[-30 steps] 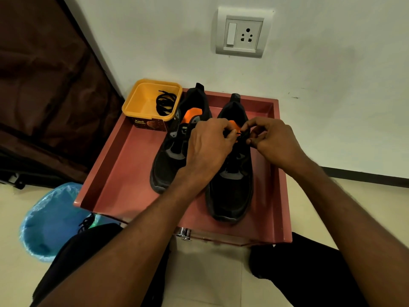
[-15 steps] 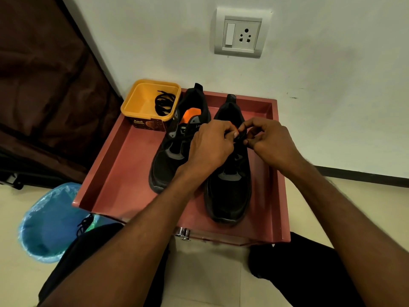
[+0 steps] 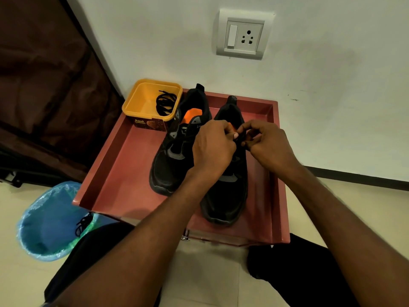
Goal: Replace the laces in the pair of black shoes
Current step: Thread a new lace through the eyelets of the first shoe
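Sitting at the far left on the floor, a blue-lined bin [image 3: 47, 220] has a black lace [image 3: 83, 223] draped over its rim, just beside the front-left corner of the red tray [image 3: 124, 173]. At the tray's back-left corner a yellow tub [image 3: 143, 100] holds 1 coiled black lace [image 3: 166, 103] – judged the fresh one waiting for the second shoe. The left black shoe [image 3: 174, 151] lies beside it, orange insole showing; no lace is visible across its tongue.

Over the right black shoe [image 3: 225, 196], toward the tray's middle, the left hand [image 3: 212, 147] and right hand [image 3: 267, 147] have drawn closer than they were 1 second ago, and the orange lining between them is now almost covered. Both hands are curled tight, fingertips pinching something dark at the shoe's upper eyelets – most likely the lace, though it is too small and dark to be sure. That closing-in suggests threading near the top of this shoe, so roughly 1 shoe is nearly done.

The pair is black mesh with grey side panels, toes pointing at the tray's front edge.
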Demonstrator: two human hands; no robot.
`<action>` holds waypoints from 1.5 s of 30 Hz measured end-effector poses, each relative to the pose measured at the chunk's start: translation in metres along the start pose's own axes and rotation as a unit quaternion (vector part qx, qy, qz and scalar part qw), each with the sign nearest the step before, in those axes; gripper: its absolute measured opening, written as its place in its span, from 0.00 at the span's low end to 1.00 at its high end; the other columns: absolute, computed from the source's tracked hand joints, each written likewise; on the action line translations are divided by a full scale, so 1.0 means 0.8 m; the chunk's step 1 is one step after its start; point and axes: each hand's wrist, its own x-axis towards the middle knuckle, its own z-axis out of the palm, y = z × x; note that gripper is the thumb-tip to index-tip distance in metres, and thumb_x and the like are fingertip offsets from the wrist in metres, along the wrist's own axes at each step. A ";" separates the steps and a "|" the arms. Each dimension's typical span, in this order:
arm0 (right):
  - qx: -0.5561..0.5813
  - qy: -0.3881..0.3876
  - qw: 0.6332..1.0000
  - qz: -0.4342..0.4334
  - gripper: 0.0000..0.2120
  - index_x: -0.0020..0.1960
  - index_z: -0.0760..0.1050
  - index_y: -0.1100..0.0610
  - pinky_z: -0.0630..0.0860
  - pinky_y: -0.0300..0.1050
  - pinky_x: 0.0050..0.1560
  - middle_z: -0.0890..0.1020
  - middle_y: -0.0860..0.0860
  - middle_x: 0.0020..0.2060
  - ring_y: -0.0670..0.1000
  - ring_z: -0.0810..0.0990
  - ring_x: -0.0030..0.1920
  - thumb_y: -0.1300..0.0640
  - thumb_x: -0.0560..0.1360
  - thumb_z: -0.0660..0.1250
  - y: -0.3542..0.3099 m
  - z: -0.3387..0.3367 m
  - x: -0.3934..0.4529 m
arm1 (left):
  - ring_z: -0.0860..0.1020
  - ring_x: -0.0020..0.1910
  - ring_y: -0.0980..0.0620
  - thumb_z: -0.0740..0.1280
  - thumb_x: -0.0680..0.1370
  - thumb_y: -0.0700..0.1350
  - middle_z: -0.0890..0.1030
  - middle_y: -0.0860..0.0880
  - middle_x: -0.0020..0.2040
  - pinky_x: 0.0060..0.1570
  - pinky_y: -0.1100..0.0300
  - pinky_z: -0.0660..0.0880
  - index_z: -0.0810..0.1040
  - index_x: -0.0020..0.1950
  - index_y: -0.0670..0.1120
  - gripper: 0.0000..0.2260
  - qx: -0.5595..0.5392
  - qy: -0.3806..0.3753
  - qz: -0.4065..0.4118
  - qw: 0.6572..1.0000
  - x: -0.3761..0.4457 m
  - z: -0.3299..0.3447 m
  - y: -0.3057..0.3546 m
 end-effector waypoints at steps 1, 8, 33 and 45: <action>0.000 0.000 1.000 0.002 0.15 0.53 0.83 0.48 0.75 0.29 0.39 0.83 0.43 0.42 0.41 0.82 0.42 0.66 0.74 0.75 0.000 0.000 0.000 | 0.79 0.39 0.54 0.70 0.81 0.42 0.81 0.53 0.41 0.38 0.53 0.79 0.83 0.44 0.48 0.06 -0.017 -0.004 -0.004 1.000 0.001 0.001 -0.001; -0.001 0.002 1.000 0.003 0.14 0.53 0.83 0.48 0.75 0.33 0.40 0.83 0.43 0.42 0.42 0.82 0.42 0.66 0.74 0.75 -0.004 0.002 -0.002 | 0.78 0.38 0.55 0.71 0.81 0.45 0.80 0.53 0.39 0.38 0.54 0.78 0.83 0.42 0.49 0.08 -0.025 -0.009 0.015 1.000 0.003 0.005 -0.007; 0.167 0.182 0.943 0.222 0.02 0.43 0.84 0.56 0.85 0.51 0.52 0.87 0.56 0.42 0.52 0.88 0.41 0.60 0.74 0.74 0.006 -0.085 -0.002 | 0.73 0.28 0.55 0.60 0.86 0.50 0.82 0.44 0.37 0.31 0.58 0.70 0.83 0.63 0.50 0.13 0.035 -0.150 0.112 0.982 0.021 -0.052 -0.032; -0.039 0.029 0.998 0.050 0.06 0.52 0.86 0.52 0.75 0.37 0.44 0.81 0.40 0.36 0.44 0.83 0.41 0.52 0.77 0.75 -0.018 -0.015 -0.016 | 0.77 0.31 0.63 0.60 0.87 0.45 0.81 0.52 0.39 0.33 0.64 0.74 0.82 0.63 0.49 0.12 0.007 -0.138 0.101 0.985 0.015 -0.054 -0.029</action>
